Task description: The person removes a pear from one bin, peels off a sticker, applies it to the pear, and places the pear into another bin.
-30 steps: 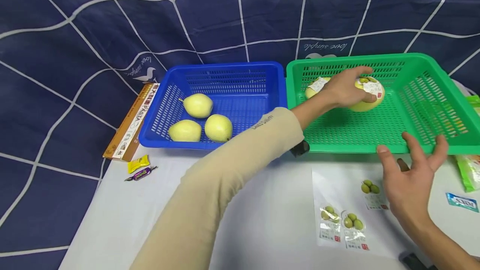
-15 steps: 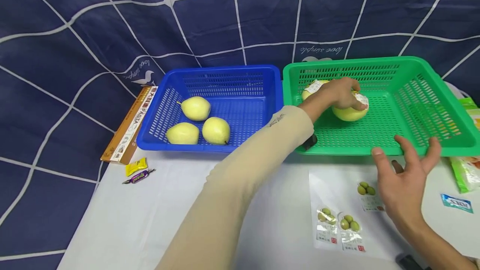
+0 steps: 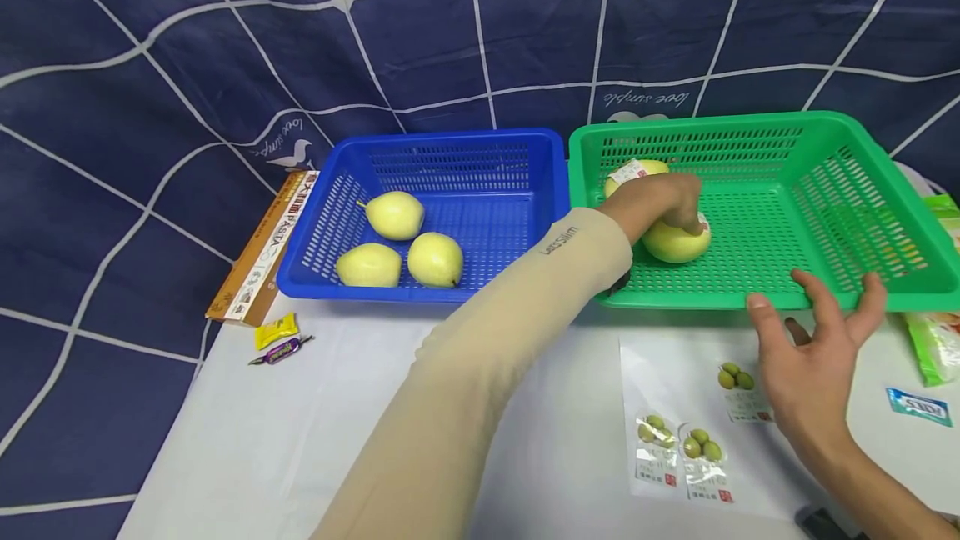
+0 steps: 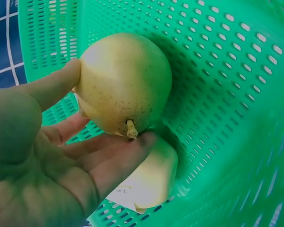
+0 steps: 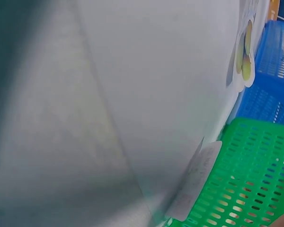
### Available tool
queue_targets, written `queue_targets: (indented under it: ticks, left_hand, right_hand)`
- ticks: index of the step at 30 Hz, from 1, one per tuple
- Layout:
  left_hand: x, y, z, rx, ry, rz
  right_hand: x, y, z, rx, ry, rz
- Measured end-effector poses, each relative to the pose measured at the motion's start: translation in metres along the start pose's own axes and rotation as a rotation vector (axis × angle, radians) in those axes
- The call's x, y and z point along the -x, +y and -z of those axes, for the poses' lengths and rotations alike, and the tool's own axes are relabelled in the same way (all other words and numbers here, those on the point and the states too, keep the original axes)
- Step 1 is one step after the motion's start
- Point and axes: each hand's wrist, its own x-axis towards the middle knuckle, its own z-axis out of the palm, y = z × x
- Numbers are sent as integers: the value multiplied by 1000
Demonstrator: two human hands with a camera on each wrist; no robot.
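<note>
My left hand (image 3: 660, 198) reaches into the green basket (image 3: 750, 300) and grips a yellow pear (image 3: 675, 245). In the left wrist view its thumb lies against one side of this stemmed pear (image 4: 125, 82), with the fingers around the lower side. A second pear (image 3: 651, 168) with a white label (image 3: 628, 172) on it lies just behind the hand. My right hand (image 3: 813, 365) holds nothing; its fingers are spread right at the front rim of the green basket. Below it lies a sheet of fruit labels (image 3: 701, 452), partly covered by the hand.
To the left, a blue basket (image 3: 420, 293) holds three pears (image 3: 435, 260). A pasta box (image 3: 262, 248), a yellow wrapped candy (image 3: 276, 330) and a purple one (image 3: 281, 351) lie beyond it. On the right are a blue packet (image 3: 918, 407) and a green bag (image 3: 930, 348).
My left hand has carried the pear leftward and nearer the front inside the green basket, closer to the labelled pear. The right hand stays almost where it was.
</note>
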Motion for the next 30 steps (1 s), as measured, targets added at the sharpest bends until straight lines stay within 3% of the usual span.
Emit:
queue_targets:
  ticks: [10,16,20,25,30]
  left_hand:
    - [10,4,1,-44,48,23]
    - [19,-3,1,-98,107,-51]
    - [33,-22,7,-29,171,-140]
    - [70,-59,7,77,336,-239]
    - [114,-99,-19,226,519,-286]
  right_hand:
    - [-1,0,0,2,-1,8]
    - [-1,1,0,-1,2,4]
    - [-2,1,-1,-3,3,1]
    - [-2,0,-1,1,3,-15]
    - [-1,-1,0,3,-1,-26]
